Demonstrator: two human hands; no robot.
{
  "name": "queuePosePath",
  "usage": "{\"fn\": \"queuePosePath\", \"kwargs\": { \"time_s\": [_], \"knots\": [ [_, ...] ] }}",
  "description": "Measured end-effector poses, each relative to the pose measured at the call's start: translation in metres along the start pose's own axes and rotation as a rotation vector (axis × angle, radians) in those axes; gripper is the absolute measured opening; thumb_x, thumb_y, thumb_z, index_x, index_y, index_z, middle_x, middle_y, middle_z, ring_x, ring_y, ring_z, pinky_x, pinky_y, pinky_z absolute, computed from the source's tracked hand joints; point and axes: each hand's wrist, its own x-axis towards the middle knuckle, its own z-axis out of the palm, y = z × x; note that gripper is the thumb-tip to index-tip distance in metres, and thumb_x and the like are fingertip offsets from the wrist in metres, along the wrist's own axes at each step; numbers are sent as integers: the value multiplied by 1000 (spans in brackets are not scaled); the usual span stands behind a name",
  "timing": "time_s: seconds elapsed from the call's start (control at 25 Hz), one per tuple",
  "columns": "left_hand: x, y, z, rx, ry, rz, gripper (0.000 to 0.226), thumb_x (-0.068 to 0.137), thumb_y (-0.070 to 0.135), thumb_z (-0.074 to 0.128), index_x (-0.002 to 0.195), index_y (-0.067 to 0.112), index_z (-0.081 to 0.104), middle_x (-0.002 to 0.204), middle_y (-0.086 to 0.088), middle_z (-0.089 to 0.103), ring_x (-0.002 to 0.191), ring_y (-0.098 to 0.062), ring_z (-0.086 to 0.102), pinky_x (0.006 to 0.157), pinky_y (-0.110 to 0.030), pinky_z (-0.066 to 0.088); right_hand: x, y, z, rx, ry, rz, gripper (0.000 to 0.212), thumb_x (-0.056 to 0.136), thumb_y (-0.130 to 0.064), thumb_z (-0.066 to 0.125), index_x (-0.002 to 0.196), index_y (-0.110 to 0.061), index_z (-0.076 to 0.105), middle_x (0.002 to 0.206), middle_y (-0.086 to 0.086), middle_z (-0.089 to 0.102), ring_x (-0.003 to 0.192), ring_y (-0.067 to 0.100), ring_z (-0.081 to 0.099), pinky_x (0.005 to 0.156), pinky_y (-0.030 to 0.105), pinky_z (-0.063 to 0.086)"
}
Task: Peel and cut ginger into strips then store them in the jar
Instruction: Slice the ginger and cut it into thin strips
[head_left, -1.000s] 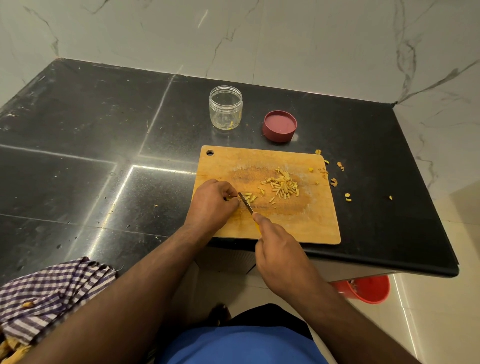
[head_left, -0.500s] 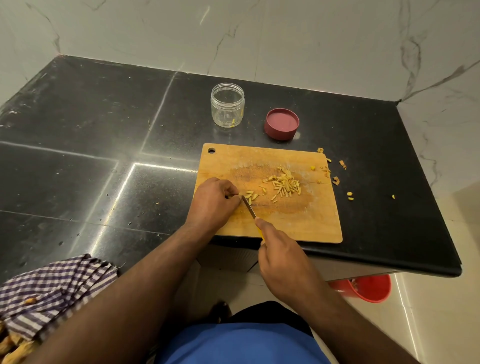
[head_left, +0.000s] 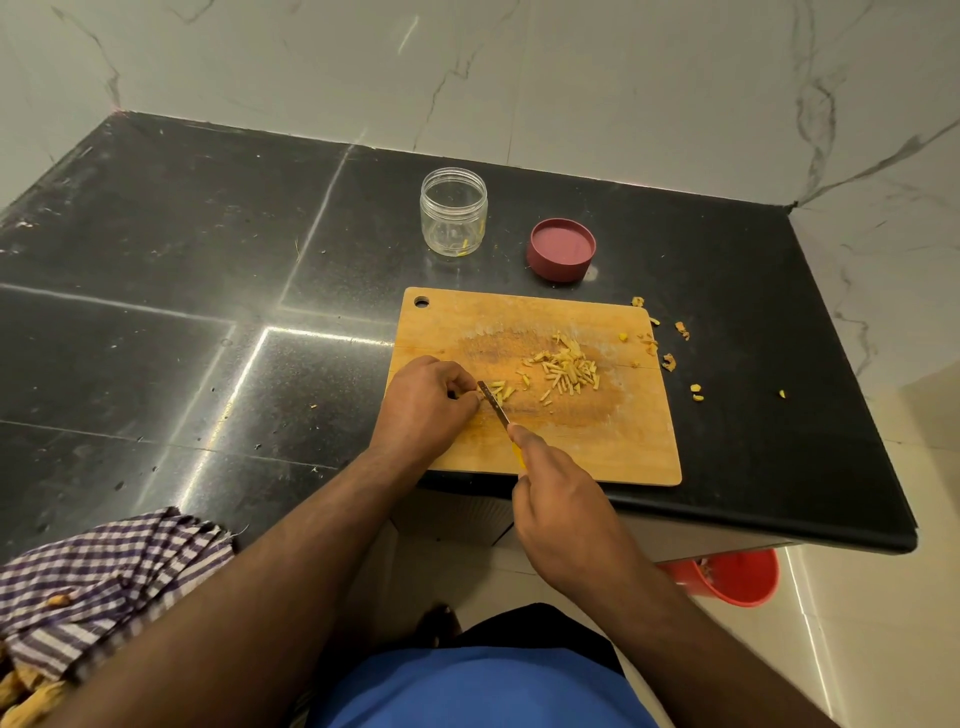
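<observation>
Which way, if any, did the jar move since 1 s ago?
No. The jar keeps its offset behind the corner hole of the cutting board; only the camera shifted.

Both forearms are bare, with no sleeves, watch or rings visible. The left hand (head_left: 423, 402) and right hand (head_left: 563, 512) are bare too. The person wears a blue shirt (head_left: 483, 688) and a dark garment below it.

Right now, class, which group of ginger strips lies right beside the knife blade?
The small cluster of strips against the knife, by the left hand. The bigger pile lies farther right, mid-board, apart from the blade.
</observation>
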Motion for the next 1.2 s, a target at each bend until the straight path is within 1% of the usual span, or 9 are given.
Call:
{"fn": "queuePosePath", "kwargs": {
  "time_s": [0.16, 0.28, 0.44, 0.6, 0.68, 0.8, 0.96, 1.08, 1.2],
  "knots": [
    [1, 0, 0, 2, 0, 4, 11, 88, 28, 73, 97, 23, 76, 96, 10, 58, 90, -7, 57, 68, -18, 41, 8, 2, 6, -36, -18, -21, 52, 101, -18, 36, 151, -23, 24, 133, 3, 50, 109, 14, 50, 90, 26, 42],
    [1, 0, 0, 1, 1, 5, 10, 88, 27, 73, 98, 23, 76, 96, 11, 58, 88, -5, 56, 65, -12, 37, 16, 2, 6, -46, -23, -11, 52, 101, -19, 36, 152, -23, 24, 132, 4, 51, 110, 16, 51, 90, 29, 44],
    [0, 0, 0, 6, 10, 1, 10, 88, 30, 74, 96, 24, 75, 96, 10, 58, 89, -6, 55, 65, -11, 35, -5, 4, 4, -36, -17, -23, 51, 101, -18, 37, 151, -24, 27, 126, 0, 54, 101, 11, 52, 83, 21, 41],
    [-1, -2, 0, -3, 1, -9, 14, 88, 34, 74, 100, 26, 73, 100, 10, 57, 90, -5, 54, 65, -11, 34, -19, 4, -3, -85, 22, -49, 48, 100, -11, 34, 148, -14, 31, 140, 6, 47, 115, 19, 51, 91, 23, 41],
    [-1, -2, -1, -16, -11, -9, 17, 88, 34, 74, 104, 26, 73, 103, 9, 58, 93, -5, 56, 67, -13, 35, -15, 3, -9, -33, 53, 8, 49, 102, -16, 34, 150, -20, 27, 142, 0, 45, 119, 14, 49, 93, 21, 39],
    [-2, -3, -3, -16, -28, -8, 21, 89, 33, 73, 108, 26, 72, 106, 9, 60, 94, -6, 58, 69, -16, 39, -9, 1, -9, 1, 34, 15, 50, 102, -20, 35, 151, -26, 24, 141, -3, 45, 120, 10, 47, 95, 21, 38],
    [-1, -4, -3, 7, -21, -16, 16, 89, 31, 73, 103, 24, 74, 104, 8, 62, 91, -5, 57, 64, -12, 36, -1, -2, -2, -18, 12, 4, 51, 102, -20, 36, 151, -26, 24, 131, 0, 50, 108, 12, 52, 88, 24, 42],
    [0, -2, -2, 14, -23, -18, 11, 89, 29, 73, 98, 24, 74, 103, 8, 61, 91, -6, 56, 63, -13, 35, 3, -3, 2, -59, 3, -1, 51, 101, -20, 36, 151, -27, 23, 125, 1, 52, 100, 14, 53, 83, 27, 44],
    [1, -2, -1, 18, -21, -19, 10, 88, 28, 73, 97, 25, 74, 102, 7, 62, 91, -7, 57, 63, -13, 35, 8, -1, 6, -74, 2, -10, 51, 101, -21, 35, 151, -26, 22, 121, 2, 52, 97, 16, 53, 79, 29, 44]
  ]
}}
